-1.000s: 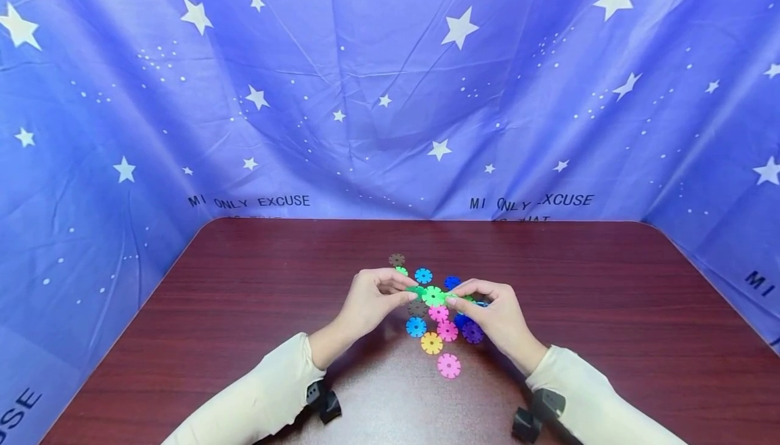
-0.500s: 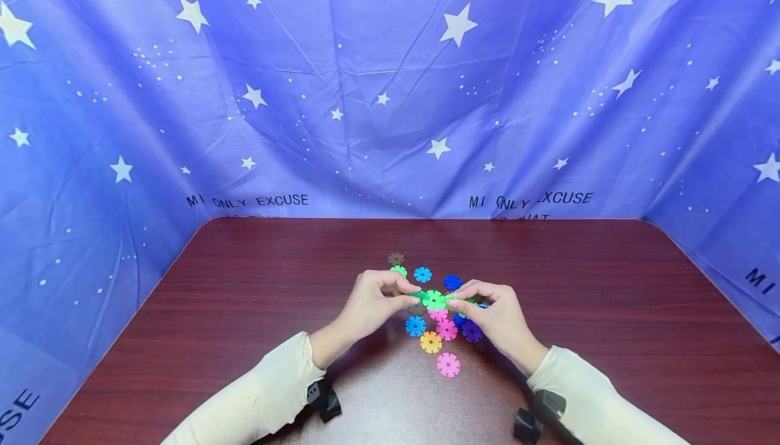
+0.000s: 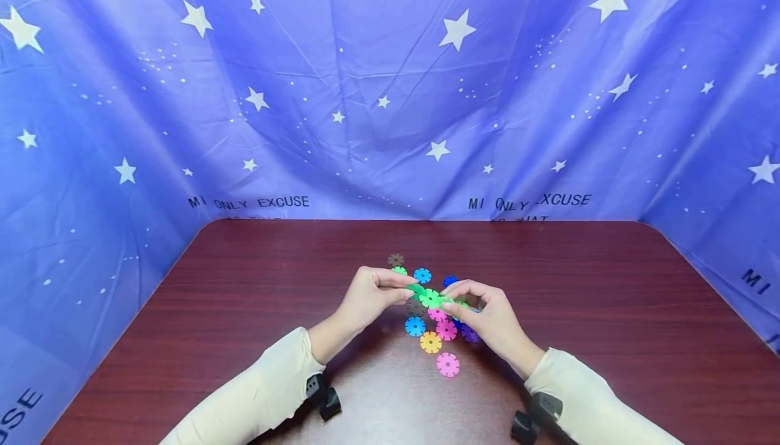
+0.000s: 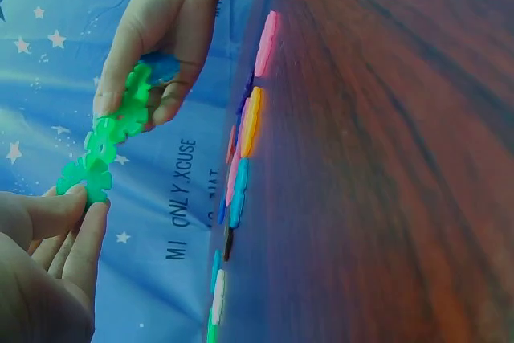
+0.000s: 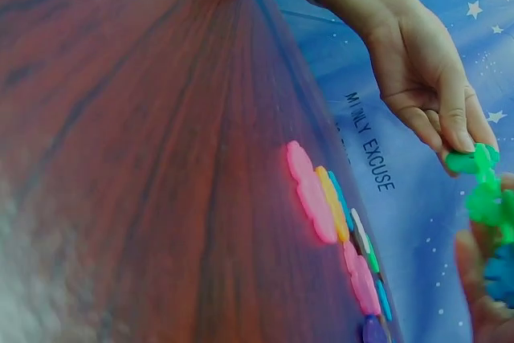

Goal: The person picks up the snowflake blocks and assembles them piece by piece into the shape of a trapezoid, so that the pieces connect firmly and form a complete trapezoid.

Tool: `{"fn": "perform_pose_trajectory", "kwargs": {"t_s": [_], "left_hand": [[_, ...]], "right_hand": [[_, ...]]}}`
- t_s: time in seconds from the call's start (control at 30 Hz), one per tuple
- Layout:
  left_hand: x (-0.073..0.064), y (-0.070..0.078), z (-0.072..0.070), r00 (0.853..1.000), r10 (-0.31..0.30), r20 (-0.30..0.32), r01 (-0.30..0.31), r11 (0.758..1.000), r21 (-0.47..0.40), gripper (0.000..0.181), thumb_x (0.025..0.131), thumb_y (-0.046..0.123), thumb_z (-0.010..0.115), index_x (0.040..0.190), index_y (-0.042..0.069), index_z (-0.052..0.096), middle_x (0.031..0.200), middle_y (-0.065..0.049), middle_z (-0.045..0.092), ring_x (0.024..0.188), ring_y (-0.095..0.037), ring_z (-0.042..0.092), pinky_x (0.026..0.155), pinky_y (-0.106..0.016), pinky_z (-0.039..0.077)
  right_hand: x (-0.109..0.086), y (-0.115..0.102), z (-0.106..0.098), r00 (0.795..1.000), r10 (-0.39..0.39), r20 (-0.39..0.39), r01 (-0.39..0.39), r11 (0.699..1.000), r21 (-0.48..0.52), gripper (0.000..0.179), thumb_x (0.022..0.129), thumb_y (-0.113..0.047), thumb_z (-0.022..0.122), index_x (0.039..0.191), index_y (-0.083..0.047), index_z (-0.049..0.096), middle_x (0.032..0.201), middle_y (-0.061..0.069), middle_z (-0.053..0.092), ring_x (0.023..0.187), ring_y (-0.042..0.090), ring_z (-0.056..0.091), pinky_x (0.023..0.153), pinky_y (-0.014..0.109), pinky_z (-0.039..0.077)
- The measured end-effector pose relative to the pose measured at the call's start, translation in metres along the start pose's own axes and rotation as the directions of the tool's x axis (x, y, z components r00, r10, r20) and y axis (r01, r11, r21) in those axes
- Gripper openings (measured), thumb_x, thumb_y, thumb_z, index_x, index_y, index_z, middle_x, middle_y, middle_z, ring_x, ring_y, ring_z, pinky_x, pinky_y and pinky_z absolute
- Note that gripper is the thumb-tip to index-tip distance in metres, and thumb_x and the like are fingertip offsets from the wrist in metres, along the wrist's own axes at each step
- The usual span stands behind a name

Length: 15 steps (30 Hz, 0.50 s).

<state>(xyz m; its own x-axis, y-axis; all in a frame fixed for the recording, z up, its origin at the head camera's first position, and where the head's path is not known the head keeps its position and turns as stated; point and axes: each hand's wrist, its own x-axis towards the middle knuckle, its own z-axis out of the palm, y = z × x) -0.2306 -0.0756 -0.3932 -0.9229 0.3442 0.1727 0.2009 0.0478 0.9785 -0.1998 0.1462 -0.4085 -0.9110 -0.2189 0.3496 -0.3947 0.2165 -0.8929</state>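
Observation:
Linked green snowflake discs [image 3: 430, 299], with notched rims, hang above the table between my two hands. My left hand [image 3: 368, 296] pinches the darker green disc at one end between thumb and fingertips. At the other end, my right hand [image 3: 490, 313] grips a brighter green disc. The left wrist view shows a blue disc [image 4: 162, 68] inside that right hand, beside the green ones; its join is partly hidden by the fingers. Below lie loose discs: a light pink disc [image 3: 447, 365], a yellow disc [image 3: 430, 343] and a light blue disc [image 3: 416, 326].
More notched discs lie behind the hands, among them a brown disc [image 3: 396, 260] and a blue disc [image 3: 422, 275]. A purple disc [image 3: 470, 332] is partly covered by the right hand. The dark red wooden table [image 3: 274, 255] ends at a starry blue curtain [image 3: 341, 45].
My right hand has shifted slightly left, and the green discs have tilted a little with it. Both hands keep their hold, and the loose discs lie as before.

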Motion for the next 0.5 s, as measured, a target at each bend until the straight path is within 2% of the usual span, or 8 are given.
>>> {"fn": "perform_pose_trajectory", "kwargs": {"t_s": [0.07,0.17,0.27,0.4,0.5], "left_hand": [[0.0,0.0,0.001,1.0,-0.018,0.019,0.018,1.0,-0.001,0.021,0.081,-0.006,0.068,0.102,-0.011,0.068,0.096,-0.024,0.068,0.086,-0.037,0.067,0.071,-0.035,0.057],[-0.001,0.0,0.004,0.997,-0.06,0.047,0.06,0.998,0.008,0.021,0.082,-0.005,0.067,0.103,-0.01,0.068,0.096,-0.024,0.069,0.084,-0.031,0.069,0.07,-0.035,0.057],[-0.002,-0.001,0.006,0.993,-0.094,0.067,0.093,0.996,0.015,0.021,0.082,-0.004,0.068,0.102,-0.009,0.069,0.093,-0.023,0.069,0.081,-0.024,0.07,0.07,-0.035,0.057],[0.001,-0.001,0.002,0.99,-0.085,0.109,0.084,0.996,0.019,0.023,0.082,-0.001,0.069,0.103,-0.011,0.067,0.094,-0.023,0.069,0.081,-0.024,0.07,0.073,-0.039,0.056],[0.008,-0.003,-0.008,0.992,-0.069,0.109,0.066,0.997,0.032,0.028,0.082,0.0,0.069,0.107,-0.012,0.065,0.1,-0.025,0.068,0.086,-0.025,0.069,0.076,-0.04,0.056]], "right_hand": [[0.0,0.0,-0.002,0.998,0.015,0.059,-0.016,1.0,0.007,0.012,0.083,-0.01,0.072,0.093,-0.005,0.069,0.094,0.01,0.068,0.081,0.017,0.065,0.069,0.025,0.054],[0.0,0.002,-0.005,0.987,0.058,0.153,-0.06,0.998,0.011,0.019,0.085,-0.011,0.07,0.101,-0.003,0.067,0.093,0.013,0.069,0.078,0.024,0.067,0.066,0.029,0.056],[0.001,0.002,-0.007,0.97,0.095,0.225,-0.096,0.995,-0.004,0.024,0.086,-0.013,0.069,0.107,-0.001,0.065,0.096,0.014,0.069,0.08,0.022,0.068,0.067,0.029,0.056],[0.001,0.002,-0.01,0.958,0.117,0.263,-0.116,0.993,-0.018,0.027,0.088,-0.013,0.067,0.11,0.002,0.064,0.102,0.016,0.067,0.081,0.013,0.067,0.067,0.026,0.055],[-0.001,0.003,-0.014,0.958,0.127,0.258,-0.129,0.992,-0.012,0.028,0.089,-0.013,0.065,0.112,0.003,0.063,0.105,0.018,0.067,0.082,0.01,0.066,0.07,0.025,0.055]]}}
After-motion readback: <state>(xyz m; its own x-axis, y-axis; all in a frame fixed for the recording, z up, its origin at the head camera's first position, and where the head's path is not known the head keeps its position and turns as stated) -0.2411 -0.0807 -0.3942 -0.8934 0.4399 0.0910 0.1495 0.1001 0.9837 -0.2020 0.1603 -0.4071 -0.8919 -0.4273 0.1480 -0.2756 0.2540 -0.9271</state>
